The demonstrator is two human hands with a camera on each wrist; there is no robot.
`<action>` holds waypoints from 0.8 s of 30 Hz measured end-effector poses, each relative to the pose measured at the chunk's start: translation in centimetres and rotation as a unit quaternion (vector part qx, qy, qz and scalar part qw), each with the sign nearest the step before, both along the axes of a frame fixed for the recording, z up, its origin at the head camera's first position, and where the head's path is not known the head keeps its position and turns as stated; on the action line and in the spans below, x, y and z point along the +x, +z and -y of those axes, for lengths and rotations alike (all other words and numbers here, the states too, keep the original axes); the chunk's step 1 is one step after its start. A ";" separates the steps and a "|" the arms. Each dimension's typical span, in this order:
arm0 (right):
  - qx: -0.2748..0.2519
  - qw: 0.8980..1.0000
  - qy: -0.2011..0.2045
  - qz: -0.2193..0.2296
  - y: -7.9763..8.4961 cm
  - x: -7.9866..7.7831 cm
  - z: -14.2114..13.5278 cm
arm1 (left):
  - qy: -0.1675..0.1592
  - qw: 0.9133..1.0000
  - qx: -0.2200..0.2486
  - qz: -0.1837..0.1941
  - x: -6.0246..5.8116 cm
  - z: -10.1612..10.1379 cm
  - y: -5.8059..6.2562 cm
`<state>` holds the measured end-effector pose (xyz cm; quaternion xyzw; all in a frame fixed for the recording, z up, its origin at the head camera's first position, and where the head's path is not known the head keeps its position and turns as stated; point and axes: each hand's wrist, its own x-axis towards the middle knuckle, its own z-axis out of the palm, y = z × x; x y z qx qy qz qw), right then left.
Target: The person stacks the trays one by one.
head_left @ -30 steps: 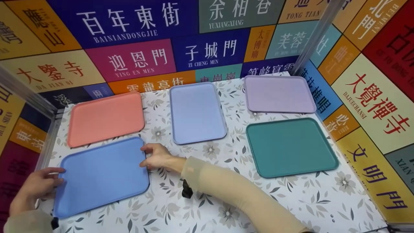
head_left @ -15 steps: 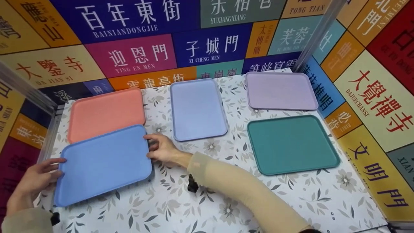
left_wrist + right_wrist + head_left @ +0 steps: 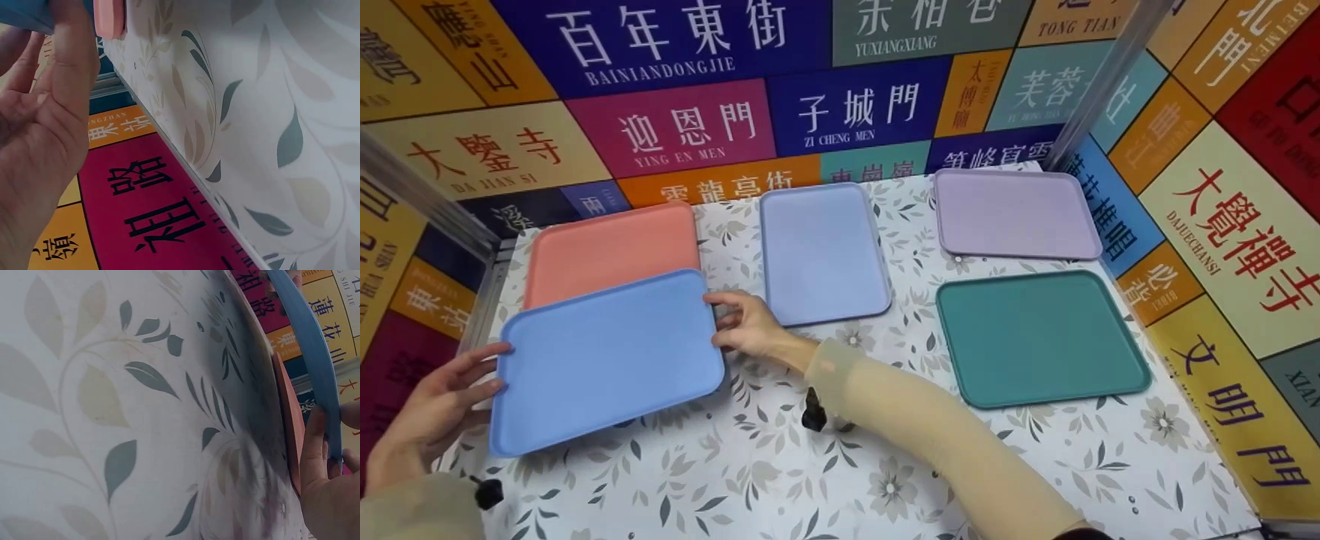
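Both hands hold a blue tray (image 3: 607, 364) by its short sides, raised off the table. My left hand (image 3: 435, 401) pinches its left edge, and my right hand (image 3: 750, 326) pinches the right edge. The right wrist view shows the blue tray (image 3: 320, 354) edge-on above the tabletop, with thumb and fingers of the right hand (image 3: 332, 500) on either side. In the left wrist view, only a corner of the blue tray (image 3: 25, 14) shows over the left hand (image 3: 39, 124). A coral tray (image 3: 615, 251) lies behind, its front part hidden by the blue one.
A pale periwinkle tray (image 3: 825, 255) lies at the back middle. At the right, a lilac tray (image 3: 1020, 214) lies behind a green tray (image 3: 1042, 337). The table (image 3: 780, 472) has a leaf-and-flower cover. Panels with printed characters (image 3: 682, 127) wall the back and sides.
The blue tray has risen off the table and moved away from me, both hands holding it throughout. It now covers the front part of the coral tray in the head view.
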<state>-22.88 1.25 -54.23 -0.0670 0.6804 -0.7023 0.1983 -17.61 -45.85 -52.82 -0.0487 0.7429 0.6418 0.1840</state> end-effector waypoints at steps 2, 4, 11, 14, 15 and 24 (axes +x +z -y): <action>-0.002 1.000 0.001 0.001 0.2 -0.2 -0.1 | 0.003 0.999 0.051 0.003 -0.1 0.1 0.1; 0.002 1.000 0.001 -0.002 0.4 -0.3 -0.3 | 0.005 0.998 0.061 0.006 -0.2 -0.1 0.2; 0.007 1.000 -0.001 -0.005 0.7 -0.9 -0.6 | 0.018 0.999 0.034 0.021 -0.2 -1.3 0.8; 0.004 1.000 -0.009 -0.002 0.8 -1.0 -0.7 | 0.033 0.998 0.054 0.021 -0.1 -1.7 0.9; 0.003 1.000 -0.013 -0.001 0.8 -1.0 -0.7 | 0.039 0.997 0.068 0.021 -0.1 -1.8 0.9; -0.010 0.997 -0.077 0.018 1.3 -1.7 -0.8 | 0.098 0.969 0.225 0.007 -0.5 -2.6 1.6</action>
